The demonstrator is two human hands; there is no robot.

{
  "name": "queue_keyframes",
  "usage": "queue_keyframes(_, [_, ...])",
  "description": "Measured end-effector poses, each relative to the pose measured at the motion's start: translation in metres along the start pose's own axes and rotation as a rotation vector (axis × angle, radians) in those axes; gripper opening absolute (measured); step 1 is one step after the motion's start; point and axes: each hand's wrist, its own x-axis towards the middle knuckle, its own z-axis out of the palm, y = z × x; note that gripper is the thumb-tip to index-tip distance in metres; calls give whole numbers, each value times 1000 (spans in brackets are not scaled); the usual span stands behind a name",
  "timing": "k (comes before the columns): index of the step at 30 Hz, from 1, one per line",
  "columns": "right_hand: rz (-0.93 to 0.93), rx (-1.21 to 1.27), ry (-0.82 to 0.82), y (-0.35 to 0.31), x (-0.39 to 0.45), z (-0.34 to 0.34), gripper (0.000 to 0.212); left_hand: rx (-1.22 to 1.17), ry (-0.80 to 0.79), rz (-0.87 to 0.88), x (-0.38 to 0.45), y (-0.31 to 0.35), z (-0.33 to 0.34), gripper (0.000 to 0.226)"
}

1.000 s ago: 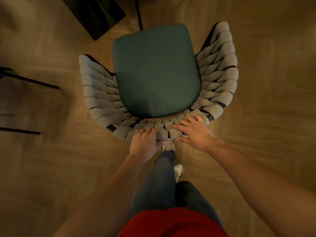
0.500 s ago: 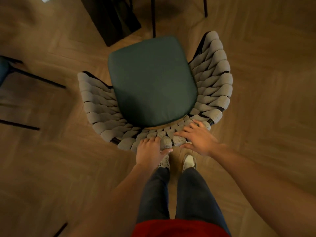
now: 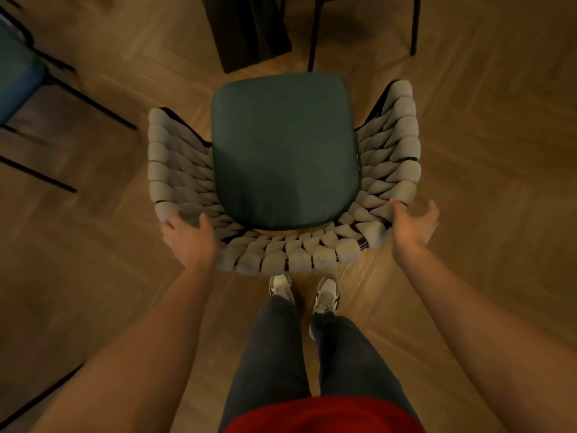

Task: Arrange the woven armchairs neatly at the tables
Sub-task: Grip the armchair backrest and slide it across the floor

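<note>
A woven armchair [image 3: 387,157], with grey braided arms and back and a dark green seat cushion [image 3: 281,151], stands on the floor right in front of me, its back toward my legs. My left hand [image 3: 189,237] grips the back-left corner of the woven rim, thumb inside and fingers outside. At the back-right corner, my right hand [image 3: 413,223] is spread with the palm showing; its thumb touches the weave and its fingers hang outside the rim. The chair's front faces a dark table pedestal [image 3: 249,32].
Another chair's black legs [image 3: 313,35] stand beyond the seat at the top. A second chair with a teal seat [image 3: 15,76] and thin black legs sits at the far left. My shoes [image 3: 326,293] are just behind the chair back. Wooden herringbone floor surrounds everything.
Both hands have slid apart from the middle of the chair back to its two rear corners. The chair sits closer to the table pedestal, and my feet now stand side by side.
</note>
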Motion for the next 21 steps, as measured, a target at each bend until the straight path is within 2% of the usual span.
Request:
queue_keyframes(3, [247,247,-175,0,1,8,79,-58,99,-133,12,11,4,51])
queue_keyframes(6, [337,371,-211,2,-1,21,58,-76,131,-256,29,10,7,51])
queue_keyframes(9, [346,365,-196,2,1,26,53,-84,64,-429,54,5,11,57])
queue_keyframes(12, [345,369,-200,0,4,27,49,-239,-81,-553,70,-3,14,58])
queue_keyframes(15, [325,362,-203,-9,8,31,39,-221,-70,-567,77,-1,18,50])
queue_keyframes(21, [205,270,-183,-51,30,65,29,-123,-52,-554,103,18,20,50])
